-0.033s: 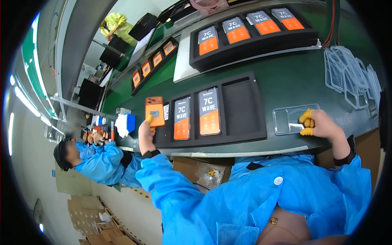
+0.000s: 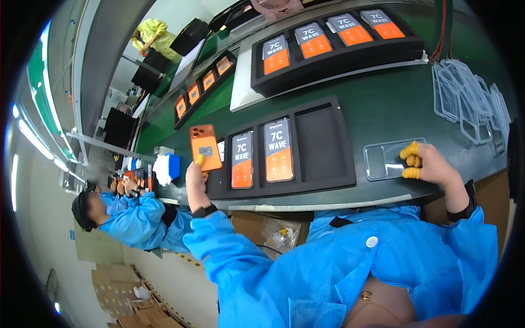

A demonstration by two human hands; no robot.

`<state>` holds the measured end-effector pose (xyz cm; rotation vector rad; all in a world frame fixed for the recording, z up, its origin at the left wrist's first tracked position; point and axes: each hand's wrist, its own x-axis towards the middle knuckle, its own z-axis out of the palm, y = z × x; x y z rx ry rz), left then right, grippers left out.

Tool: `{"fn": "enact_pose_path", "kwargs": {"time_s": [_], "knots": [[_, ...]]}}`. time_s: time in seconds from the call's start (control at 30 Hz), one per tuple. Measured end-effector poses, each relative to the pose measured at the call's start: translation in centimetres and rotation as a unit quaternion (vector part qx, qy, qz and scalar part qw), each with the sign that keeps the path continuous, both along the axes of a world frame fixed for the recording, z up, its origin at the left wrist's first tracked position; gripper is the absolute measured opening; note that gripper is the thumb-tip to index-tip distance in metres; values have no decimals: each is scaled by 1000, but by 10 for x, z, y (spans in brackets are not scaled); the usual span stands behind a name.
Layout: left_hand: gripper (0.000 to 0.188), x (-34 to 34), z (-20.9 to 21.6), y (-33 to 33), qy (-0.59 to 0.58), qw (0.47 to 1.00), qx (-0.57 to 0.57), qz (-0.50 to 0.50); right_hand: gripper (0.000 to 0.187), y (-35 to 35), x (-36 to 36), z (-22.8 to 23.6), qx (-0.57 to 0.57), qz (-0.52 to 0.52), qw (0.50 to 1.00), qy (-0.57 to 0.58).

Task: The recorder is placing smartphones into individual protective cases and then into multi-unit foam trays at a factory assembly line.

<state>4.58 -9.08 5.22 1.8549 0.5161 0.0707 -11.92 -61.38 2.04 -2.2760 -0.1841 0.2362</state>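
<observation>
My left hand (image 2: 197, 179), with yellow finger cots, holds up an orange phone (image 2: 206, 146), its back with the cameras and a grey label toward me. Behind it lies a black foam tray (image 2: 324, 184) with two phones (image 2: 279, 148) under grey-and-orange films in its slots; the right-hand slot is bare. My right hand (image 2: 424, 162), also in yellow finger cots, pinches the right end of a clear phone case (image 2: 377, 164) lying on the green bench (image 2: 383, 120).
Several clear cases (image 2: 465, 104) are heaped at the far right. A second foam tray (image 2: 339, 63) with several phones stands at the back. Left of it lies a tray of orange phones (image 2: 208, 81). A blue box (image 2: 174, 165) and a co-worker (image 2: 131, 210) are at the left.
The orange phone in my left hand has tilted slightly, its top leaning left. My right hand stays on the clear case.
</observation>
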Motion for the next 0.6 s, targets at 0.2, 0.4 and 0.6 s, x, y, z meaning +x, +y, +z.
{"fn": "enact_pose_path", "kwargs": {"time_s": [0.2, 0.4, 0.6], "knots": [[34, -71, -2, -173, -162, 897, -321, -258, 48, 37, 19, -1, 233, -37, 966, -102], [55, -99, -28, -281, -189, 766, 331, -517, 25, 74, 38, 5, 586, -182, 785, -87], [84, -105, -52, -301, -306, 736, 375, -473, 23, 11, 10, 14, -94, 35, 891, -444]]}}
